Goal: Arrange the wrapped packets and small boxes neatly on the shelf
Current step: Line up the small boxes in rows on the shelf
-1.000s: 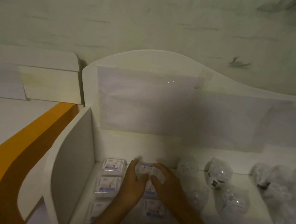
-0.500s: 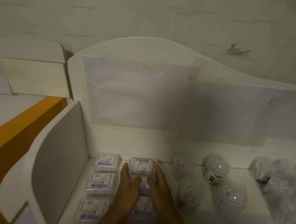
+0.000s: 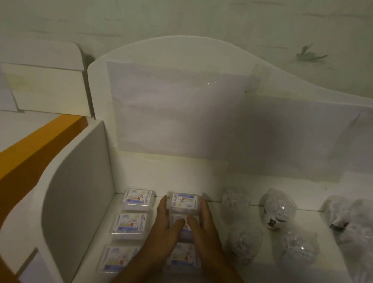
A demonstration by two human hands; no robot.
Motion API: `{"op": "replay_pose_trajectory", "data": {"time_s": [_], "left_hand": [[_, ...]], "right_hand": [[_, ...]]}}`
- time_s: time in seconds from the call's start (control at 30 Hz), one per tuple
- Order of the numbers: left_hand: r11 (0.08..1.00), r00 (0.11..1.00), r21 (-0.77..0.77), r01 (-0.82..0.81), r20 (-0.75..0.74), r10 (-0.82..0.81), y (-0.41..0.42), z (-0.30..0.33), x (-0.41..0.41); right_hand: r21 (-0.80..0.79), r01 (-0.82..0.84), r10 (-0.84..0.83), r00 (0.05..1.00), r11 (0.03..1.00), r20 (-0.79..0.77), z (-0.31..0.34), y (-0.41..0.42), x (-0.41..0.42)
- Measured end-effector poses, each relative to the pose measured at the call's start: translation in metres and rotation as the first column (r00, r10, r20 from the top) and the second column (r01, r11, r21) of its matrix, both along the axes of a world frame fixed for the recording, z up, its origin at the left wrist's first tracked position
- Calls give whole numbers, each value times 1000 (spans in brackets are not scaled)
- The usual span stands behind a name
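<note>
Head view: on the white shelf (image 3: 256, 277), the left hand (image 3: 162, 231) and right hand (image 3: 205, 232) flank the rear small box (image 3: 184, 202) of the second column, fingers pressed against its sides, grasping it. Wrapped packets (image 3: 279, 212) lie to the right, apart.

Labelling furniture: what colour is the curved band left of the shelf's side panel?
Orange curved band, clearest in the head view.

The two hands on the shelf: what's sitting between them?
In the head view, a small box sits between the fingertips of the left hand and the right hand; two more boxes of that column lie partly under the hands.
</note>
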State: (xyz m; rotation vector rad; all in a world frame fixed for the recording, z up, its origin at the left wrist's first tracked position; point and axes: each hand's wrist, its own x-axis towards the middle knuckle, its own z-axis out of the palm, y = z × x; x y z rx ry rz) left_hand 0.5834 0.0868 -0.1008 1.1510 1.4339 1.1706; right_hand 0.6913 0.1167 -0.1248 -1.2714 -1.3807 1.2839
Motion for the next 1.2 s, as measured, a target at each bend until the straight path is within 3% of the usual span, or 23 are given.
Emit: {"op": "replay_pose_trajectory", "data": {"time_s": [0.3,0.57,0.9,1.2], "left_hand": [[999,1000,36,8,-22,-7,-7,-2,5],[998,999,58,-39,-33,41,-10,-5,6],[998,999,51,-44,-23,45,-12,-3,4],[997,998,77,-27,-59,31,-18,-1,5]], "right_hand": [[20,51,-51,998,998,-30,-5,-1,-1],[69,-12,15,999,998,-50,1,-14,-5],[106,77,-65,991,991,-114,-4,-16,-12],[94,55,-47,995,994,-82,-8,-20,-11]]}}
